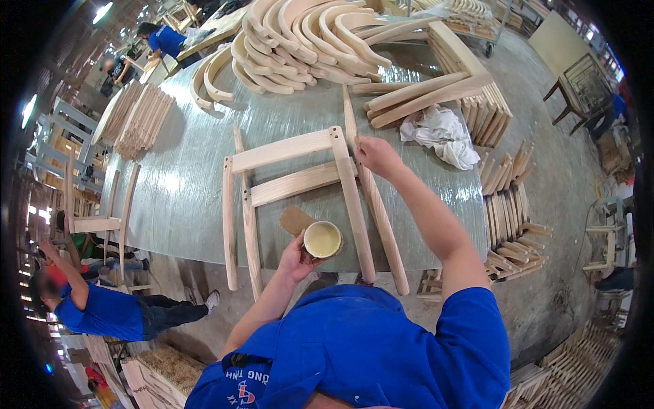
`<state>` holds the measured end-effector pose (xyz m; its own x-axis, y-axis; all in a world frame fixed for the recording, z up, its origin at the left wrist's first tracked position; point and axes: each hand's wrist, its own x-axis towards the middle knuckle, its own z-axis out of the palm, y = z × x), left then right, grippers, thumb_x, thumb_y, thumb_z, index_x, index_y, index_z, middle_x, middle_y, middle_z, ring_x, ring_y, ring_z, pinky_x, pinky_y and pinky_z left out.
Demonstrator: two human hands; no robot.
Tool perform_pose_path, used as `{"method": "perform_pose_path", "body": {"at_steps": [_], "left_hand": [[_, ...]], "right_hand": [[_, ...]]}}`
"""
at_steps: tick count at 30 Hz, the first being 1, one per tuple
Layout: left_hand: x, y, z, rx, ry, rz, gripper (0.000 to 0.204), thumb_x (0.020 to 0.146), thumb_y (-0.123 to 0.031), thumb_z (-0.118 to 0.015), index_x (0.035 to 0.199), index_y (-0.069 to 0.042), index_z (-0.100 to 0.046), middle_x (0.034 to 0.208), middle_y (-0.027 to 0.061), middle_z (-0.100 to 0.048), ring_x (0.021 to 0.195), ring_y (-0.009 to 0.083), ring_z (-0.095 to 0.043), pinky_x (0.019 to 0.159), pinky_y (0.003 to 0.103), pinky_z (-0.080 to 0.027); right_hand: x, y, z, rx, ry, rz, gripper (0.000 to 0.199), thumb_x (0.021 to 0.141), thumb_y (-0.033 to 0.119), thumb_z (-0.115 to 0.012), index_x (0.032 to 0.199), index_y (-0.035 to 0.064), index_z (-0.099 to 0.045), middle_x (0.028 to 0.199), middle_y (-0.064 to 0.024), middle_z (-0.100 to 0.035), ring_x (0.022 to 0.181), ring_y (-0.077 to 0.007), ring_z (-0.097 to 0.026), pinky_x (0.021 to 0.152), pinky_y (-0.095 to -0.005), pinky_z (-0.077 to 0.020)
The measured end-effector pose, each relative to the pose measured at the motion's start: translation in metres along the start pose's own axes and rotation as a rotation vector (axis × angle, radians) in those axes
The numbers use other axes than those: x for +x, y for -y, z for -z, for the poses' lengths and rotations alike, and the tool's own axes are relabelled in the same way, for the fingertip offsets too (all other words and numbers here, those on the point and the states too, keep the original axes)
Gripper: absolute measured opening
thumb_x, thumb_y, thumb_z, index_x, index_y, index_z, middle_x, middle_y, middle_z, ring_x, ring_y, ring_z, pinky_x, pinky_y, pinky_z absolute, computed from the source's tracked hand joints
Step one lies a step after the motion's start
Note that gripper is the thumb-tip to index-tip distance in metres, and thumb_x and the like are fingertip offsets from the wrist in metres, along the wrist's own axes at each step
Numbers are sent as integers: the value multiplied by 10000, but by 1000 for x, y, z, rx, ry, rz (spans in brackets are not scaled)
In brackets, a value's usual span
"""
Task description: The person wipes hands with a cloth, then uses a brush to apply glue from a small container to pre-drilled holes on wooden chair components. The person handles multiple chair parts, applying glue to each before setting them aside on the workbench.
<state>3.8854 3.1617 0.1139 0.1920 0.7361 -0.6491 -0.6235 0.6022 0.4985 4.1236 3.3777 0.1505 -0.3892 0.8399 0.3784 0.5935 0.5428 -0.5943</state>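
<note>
My left hand (pixel 295 261) is wrapped round a small round cup (pixel 323 240) of pale yellow liquid, held near the table's front edge. A brown flat piece (pixel 296 220) shows just behind the cup. Beyond it lie two pale wooden frames, each with two long legs and a crossrail: one frame (pixel 283 150) partly covers the other frame (pixel 300 184). My right hand (pixel 378 158) is closed at the right leg of the lower frame, close to the rail joint. What its fingers hold, if anything, is too small to name.
Curved wooden parts (pixel 293 48) are heaped at the table's far side. Slats (pixel 136 116) are stacked at far left, angled frames (pixel 470 75) at far right beside a white cloth (pixel 443 136). Leg pieces (pixel 507 218) stand right of the table (pixel 177 211). A person (pixel 129 310) works at left.
</note>
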Motion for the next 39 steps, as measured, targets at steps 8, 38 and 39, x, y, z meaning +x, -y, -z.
{"method": "perform_pose_path", "body": {"at_steps": [8, 38, 39], "left_hand": [[13, -27, -16, -52, 160, 43, 430, 953, -372, -357, 1278, -96, -422, 1255, 128, -492, 1116, 327, -514, 859, 569, -467], [110, -104, -90, -174, 61, -272, 277, 951, -243, -395, 1201, -159, -309, 1164, 116, -464, 982, 301, -565, 735, 588, -525], [115, -104, -91, -178, 59, -265, 281, 949, -244, -400, 1201, -162, -307, 1165, 116, -459, 983, 303, -561, 731, 587, -527]], "right_hand": [[9, 10, 26, -15, 81, -157, 247, 800, 267, -578, 822, 25, -535, 753, -193, -589, 737, -402, -551, 652, -450, -451], [-12, 33, 1, 1415, -417, -895, 140, 843, 147, -619, 798, 82, -504, 710, -53, -568, 561, -126, -527, 530, -282, -489], [-8, 34, -2, 1439, -419, -931, 155, 841, 158, -625, 782, 86, -501, 701, -51, -566, 551, -124, -524, 519, -282, -487]]}}
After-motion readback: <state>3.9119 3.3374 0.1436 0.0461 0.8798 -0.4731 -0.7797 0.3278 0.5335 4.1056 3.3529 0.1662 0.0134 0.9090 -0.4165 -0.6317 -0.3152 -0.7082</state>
